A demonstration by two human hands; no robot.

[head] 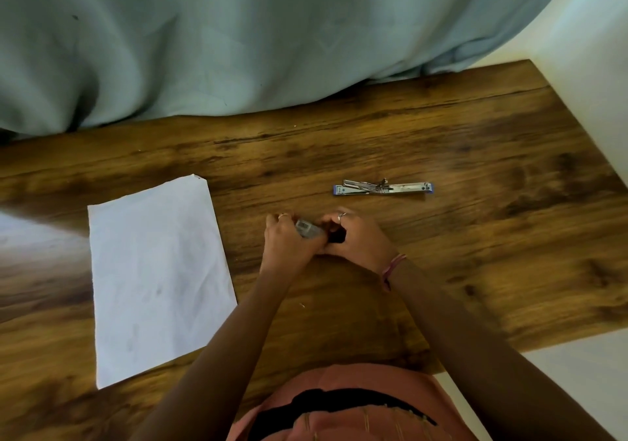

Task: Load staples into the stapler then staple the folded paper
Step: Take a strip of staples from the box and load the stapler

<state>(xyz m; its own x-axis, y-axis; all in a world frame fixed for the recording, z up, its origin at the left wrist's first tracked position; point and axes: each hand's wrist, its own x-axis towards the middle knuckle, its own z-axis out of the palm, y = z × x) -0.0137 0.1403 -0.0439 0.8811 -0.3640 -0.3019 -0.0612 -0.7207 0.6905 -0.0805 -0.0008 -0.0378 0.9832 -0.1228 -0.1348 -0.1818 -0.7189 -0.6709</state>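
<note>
You had both hands together at the middle of the worktop [441,128], and the arrangement made sense for the loading step: your left hand [287,242] was closed in a firm grip around a small grey staple box [307,229], holding it steady with its labelled face up, while your right hand [356,236] curled in against the box's open end, fingers narrowed as if to pinch or draw something out. Whether that right grip had actually caught a strip of staples could not be told; the gap between your fingers showed only dark shadow, and the inside of the box was hidden by both hands, so its contents were unknown from this view. The stapler [384,187] lay just beyond your hands, untouched, swung fully open and flat so that its metal channel faced up, which I judged was left that way to receive the staples once you had them free; the channel was too small to say if anything sat in it. The folded paper [156,270] rested flat well off to your left, apart from everything else, kept clear of the work until the stapling stage. My reading was that the task was early, with the loading not yet done.
</note>
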